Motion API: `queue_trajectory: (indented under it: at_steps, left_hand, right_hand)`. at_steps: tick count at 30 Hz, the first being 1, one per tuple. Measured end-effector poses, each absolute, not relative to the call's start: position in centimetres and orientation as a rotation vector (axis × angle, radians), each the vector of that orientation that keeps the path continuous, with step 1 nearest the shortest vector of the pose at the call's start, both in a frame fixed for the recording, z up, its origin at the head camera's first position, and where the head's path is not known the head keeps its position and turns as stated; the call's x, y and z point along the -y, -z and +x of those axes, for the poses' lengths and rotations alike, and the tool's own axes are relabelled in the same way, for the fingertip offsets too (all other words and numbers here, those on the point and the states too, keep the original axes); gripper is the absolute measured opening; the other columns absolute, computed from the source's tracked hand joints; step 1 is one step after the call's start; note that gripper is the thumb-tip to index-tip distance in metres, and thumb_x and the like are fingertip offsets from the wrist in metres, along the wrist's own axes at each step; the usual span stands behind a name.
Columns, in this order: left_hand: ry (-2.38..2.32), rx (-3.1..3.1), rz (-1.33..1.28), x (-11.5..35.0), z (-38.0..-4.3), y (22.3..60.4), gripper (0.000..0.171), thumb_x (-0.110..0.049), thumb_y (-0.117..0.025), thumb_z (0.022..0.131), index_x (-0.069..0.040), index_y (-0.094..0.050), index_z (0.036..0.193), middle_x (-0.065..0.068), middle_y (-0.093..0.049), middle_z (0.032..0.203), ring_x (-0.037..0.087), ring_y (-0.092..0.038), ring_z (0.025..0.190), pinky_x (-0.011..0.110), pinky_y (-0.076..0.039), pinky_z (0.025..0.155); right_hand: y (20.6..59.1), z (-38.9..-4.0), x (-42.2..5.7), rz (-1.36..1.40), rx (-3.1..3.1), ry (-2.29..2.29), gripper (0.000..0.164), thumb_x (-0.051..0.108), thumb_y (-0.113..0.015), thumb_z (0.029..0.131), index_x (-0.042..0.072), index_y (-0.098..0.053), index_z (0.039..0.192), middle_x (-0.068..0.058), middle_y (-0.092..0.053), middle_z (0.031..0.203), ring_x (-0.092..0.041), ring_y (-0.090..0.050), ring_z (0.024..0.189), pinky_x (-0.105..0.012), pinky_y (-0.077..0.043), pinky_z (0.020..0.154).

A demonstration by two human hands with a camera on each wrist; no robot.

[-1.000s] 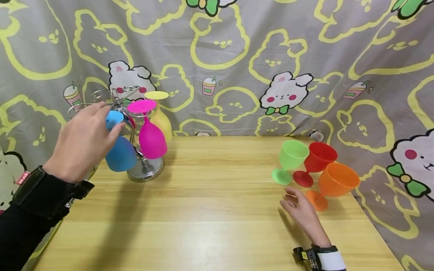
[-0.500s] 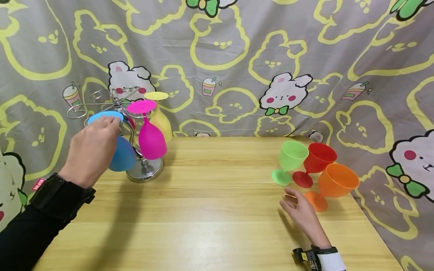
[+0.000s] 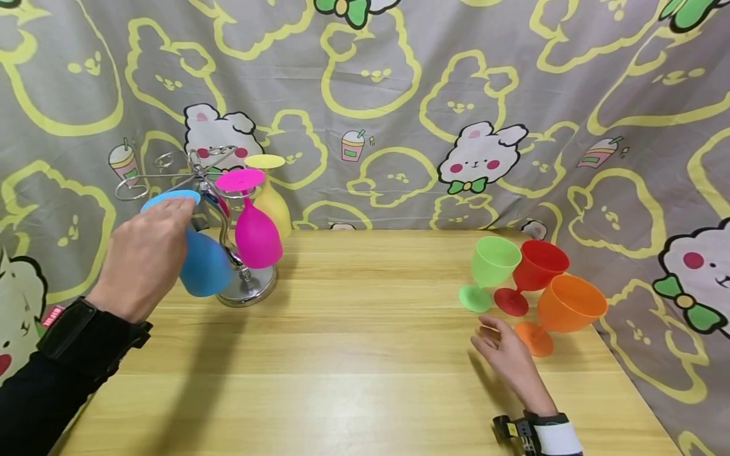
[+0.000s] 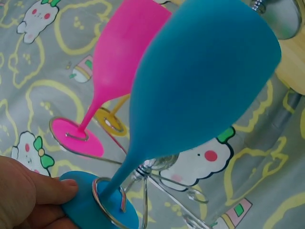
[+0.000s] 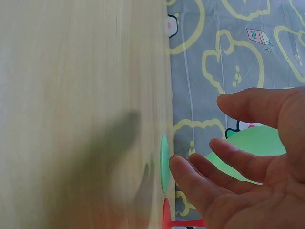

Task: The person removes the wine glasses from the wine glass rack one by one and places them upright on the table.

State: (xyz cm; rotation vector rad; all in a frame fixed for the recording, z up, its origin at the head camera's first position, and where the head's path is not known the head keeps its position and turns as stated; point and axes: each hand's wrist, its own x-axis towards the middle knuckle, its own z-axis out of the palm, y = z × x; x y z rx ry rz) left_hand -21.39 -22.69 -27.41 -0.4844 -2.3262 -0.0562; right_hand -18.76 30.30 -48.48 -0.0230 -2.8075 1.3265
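Note:
My left hand point(image 3: 149, 256) pinches the foot of a blue plastic goblet point(image 3: 205, 263) that hangs bowl-down on a chrome rack point(image 3: 246, 288). In the left wrist view the thumb lies on the foot's rim, and a wire loop point(image 4: 97, 191) of the rack runs round the stem. Beside it on the rack hang a magenta goblet point(image 3: 258, 237) and a yellow goblet point(image 3: 274, 209). Over the table at the right, my right hand point(image 3: 507, 358) holds nothing, its fingers loosely bent. It is nearest to a light green goblet point(image 3: 495, 263) and an orange goblet point(image 3: 572, 304).
A red goblet point(image 3: 538, 265) stands upright between the green and orange ones. Other wire arms point(image 3: 131, 189) of the rack stick out at the left. A patterned cloth point(image 3: 376, 82) hangs behind and at the sides of the wooden table point(image 3: 342, 354).
My left hand has come down onto the blue goblet's foot and grips it. The goblet has since shifted slightly toward me. My right hand has stayed in place.

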Motion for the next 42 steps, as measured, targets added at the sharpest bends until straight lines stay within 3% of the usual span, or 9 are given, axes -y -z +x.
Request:
queue_trajectory:
  at_steps: [9,17,22,26,29,33,36,42]
  left_hand:
    - [0.048,2.327,-0.437,23.5,-21.5,26.7,0.029,0.01,-0.035,0.086,0.007,-0.058,0.105,0.027,-0.061,0.109,0.048,-0.058,0.093,0.063,-0.046,0.066]
    - [0.025,2.327,-0.444,23.9,-21.2,25.8,0.019,0.013,-0.035,0.081,0.001,-0.048,0.073,0.026,-0.06,0.074,0.045,-0.055,0.056,0.053,-0.04,0.038]
    - [0.015,2.341,-0.422,24.6,-21.2,25.6,0.022,0.014,-0.034,0.081,-0.002,-0.044,0.068,0.02,-0.05,0.058,0.036,-0.049,0.045,0.042,-0.032,0.032]
    - [0.012,2.353,-0.422,25.0,-21.8,25.4,0.024,0.014,-0.033,0.081,-0.003,-0.04,0.066,0.014,-0.041,0.052,0.028,-0.042,0.039,0.034,-0.026,0.033]
    - [0.015,2.357,-0.43,25.0,-22.5,25.2,0.025,0.013,-0.032,0.081,-0.006,-0.038,0.065,0.01,-0.038,0.052,0.023,-0.039,0.04,0.033,-0.025,0.035]
    - [0.025,2.352,-0.456,24.7,-23.6,24.9,0.024,0.013,-0.031,0.081,-0.002,-0.044,0.068,0.02,-0.053,0.063,0.029,-0.043,0.041,0.043,-0.033,0.034]
    - [0.016,2.366,-0.465,24.4,-24.3,24.8,0.021,0.012,-0.034,0.084,0.003,-0.05,0.075,0.025,-0.057,0.069,0.035,-0.049,0.046,0.052,-0.041,0.041]
    - [-0.008,2.387,-0.48,23.4,-24.8,24.9,0.017,0.007,-0.041,0.09,0.008,-0.058,0.094,0.028,-0.063,0.087,0.046,-0.061,0.075,0.058,-0.049,0.062]
  right_hand:
    - [48.4,-18.9,-30.2,-0.011,2.814,-1.304,0.063,0.041,-0.059,0.088,0.003,-0.04,0.134,-0.021,-0.046,0.133,-0.035,-0.049,0.119,-0.041,-0.044,0.094]
    - [48.1,-18.9,-30.0,0.01,2.799,-1.33,0.062,0.037,-0.06,0.088,0.002,-0.04,0.134,-0.023,-0.045,0.133,-0.038,-0.05,0.117,-0.039,-0.045,0.093]
    - [48.1,-18.9,-30.2,0.03,2.788,-1.329,0.057,0.027,-0.062,0.089,0.001,-0.04,0.133,-0.023,-0.046,0.132,-0.038,-0.05,0.117,-0.039,-0.045,0.092]
    - [48.2,-19.0,-30.2,0.032,2.789,-1.315,0.057,0.03,-0.062,0.088,0.0,-0.041,0.132,-0.024,-0.047,0.131,-0.038,-0.051,0.116,-0.039,-0.045,0.092]
    - [48.2,-19.1,-30.1,0.02,2.79,-1.316,0.06,0.035,-0.062,0.087,0.001,-0.041,0.132,-0.023,-0.047,0.131,-0.037,-0.051,0.116,-0.039,-0.045,0.092]
    - [48.1,-19.0,-30.1,0.015,2.797,-1.319,0.061,0.036,-0.061,0.088,0.001,-0.041,0.133,-0.022,-0.046,0.132,-0.037,-0.049,0.118,-0.039,-0.045,0.092]
    - [48.0,-19.0,-30.1,0.014,2.801,-1.315,0.059,0.034,-0.061,0.088,0.001,-0.04,0.133,-0.022,-0.046,0.132,-0.037,-0.049,0.118,-0.039,-0.045,0.093]
    - [47.9,-18.9,-30.1,0.019,2.789,-1.315,0.062,0.036,-0.062,0.087,0.0,-0.041,0.132,-0.023,-0.046,0.131,-0.038,-0.05,0.116,-0.04,-0.045,0.092]
